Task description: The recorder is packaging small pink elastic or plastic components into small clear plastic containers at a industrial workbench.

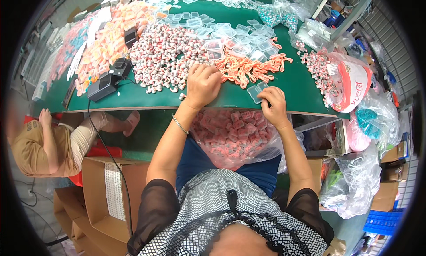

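Observation:
My left hand is over the table's front part, fingers curled down between a heap of small pink-and-grey rounded pieces and a bundle of orange cords. Whatever its fingertips hold, if anything, is hidden. My right hand grips the near side of a small clear plastic case at the table edge; the case appears to have its lid raised. Further back lie more clear cases, some overlapping the cords. On my lap, below the edge, sits a clear bag of pink filled cases.
The green table also bears orange packets, black power adapters with a hanging cable, and a red-and-white bag spilling pieces. Another person sits at left beside cardboard boxes. Plastic bags crowd the right.

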A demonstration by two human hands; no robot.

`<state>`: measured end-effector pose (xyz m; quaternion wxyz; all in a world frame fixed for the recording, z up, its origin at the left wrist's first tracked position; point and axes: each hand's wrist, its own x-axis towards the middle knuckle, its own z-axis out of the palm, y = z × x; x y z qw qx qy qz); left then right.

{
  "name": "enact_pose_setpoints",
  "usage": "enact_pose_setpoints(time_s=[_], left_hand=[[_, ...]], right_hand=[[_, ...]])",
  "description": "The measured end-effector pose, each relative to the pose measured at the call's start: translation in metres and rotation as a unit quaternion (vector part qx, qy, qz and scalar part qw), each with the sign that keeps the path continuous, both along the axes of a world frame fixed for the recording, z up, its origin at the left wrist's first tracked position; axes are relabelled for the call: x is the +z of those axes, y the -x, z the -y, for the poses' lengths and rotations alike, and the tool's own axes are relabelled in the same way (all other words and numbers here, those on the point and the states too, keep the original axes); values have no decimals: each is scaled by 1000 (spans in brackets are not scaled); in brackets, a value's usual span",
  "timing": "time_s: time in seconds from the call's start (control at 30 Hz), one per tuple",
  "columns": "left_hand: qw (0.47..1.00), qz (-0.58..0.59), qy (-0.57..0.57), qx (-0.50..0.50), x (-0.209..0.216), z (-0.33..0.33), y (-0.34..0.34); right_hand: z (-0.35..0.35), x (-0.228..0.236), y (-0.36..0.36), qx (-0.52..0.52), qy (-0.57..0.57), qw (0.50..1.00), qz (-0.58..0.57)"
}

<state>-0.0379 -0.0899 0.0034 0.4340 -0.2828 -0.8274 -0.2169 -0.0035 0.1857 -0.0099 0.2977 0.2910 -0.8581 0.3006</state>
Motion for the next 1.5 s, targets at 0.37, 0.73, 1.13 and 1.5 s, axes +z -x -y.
enact_pose_setpoints(time_s=[0.37, 0.73, 1.13, 1.5], left_hand=[[994, -27, -21, -103, 5, -14, -20], [977, 185, -40, -100, -21, -80, -60], [979, 159, -79, -97, -21, -90, -66], [982, 173, -53, -52, -24, -79, -66]], right_hand=[[-4, 14, 0, -82, -10, 996, 30], [-2, 25, -44, -92, -55, 975, 194], [-8, 22, -33, 27, -84, 989, 122], [79, 35, 44, 1, -118, 993, -20]])
